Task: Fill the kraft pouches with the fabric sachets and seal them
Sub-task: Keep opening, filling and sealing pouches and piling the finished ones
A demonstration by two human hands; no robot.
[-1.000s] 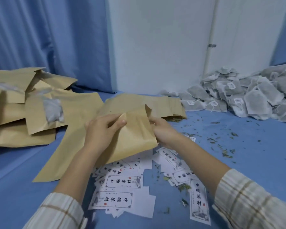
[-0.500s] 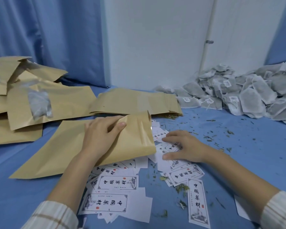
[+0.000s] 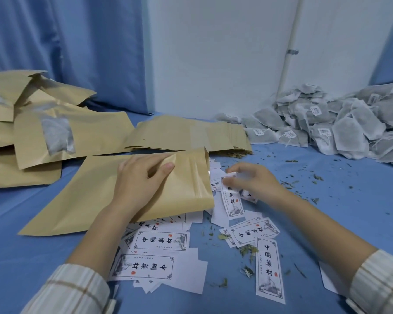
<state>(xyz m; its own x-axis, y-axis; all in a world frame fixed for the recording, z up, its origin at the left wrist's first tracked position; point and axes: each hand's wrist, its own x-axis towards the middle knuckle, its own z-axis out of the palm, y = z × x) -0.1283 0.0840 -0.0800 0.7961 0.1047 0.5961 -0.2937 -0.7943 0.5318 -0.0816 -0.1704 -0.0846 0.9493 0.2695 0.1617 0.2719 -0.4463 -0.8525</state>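
Observation:
A flat kraft pouch (image 3: 86, 200) lies on the blue table with its mouth to the right. My left hand (image 3: 141, 180) grips its top edge, thumb on the upper flap. Just right of the mouth, my right hand (image 3: 250, 182) pinches a white printed label (image 3: 233, 200) by its top end, lifted off the scattered labels (image 3: 159, 252). A heap of grey fabric sachets (image 3: 340, 123) lies at the back right. A stack of empty kraft pouches (image 3: 186, 134) sits behind the held pouch.
Filled kraft pouches with clear windows (image 3: 57, 132) are piled at the left. Loose dried leaf bits (image 3: 304, 184) are strewn over the table's right side. A white wall and blue curtain stand close behind.
My right hand left the pouch, dropped onto the labels and has picked one up. My left hand lowered the pouch onto the table and keeps hold of its top edge.

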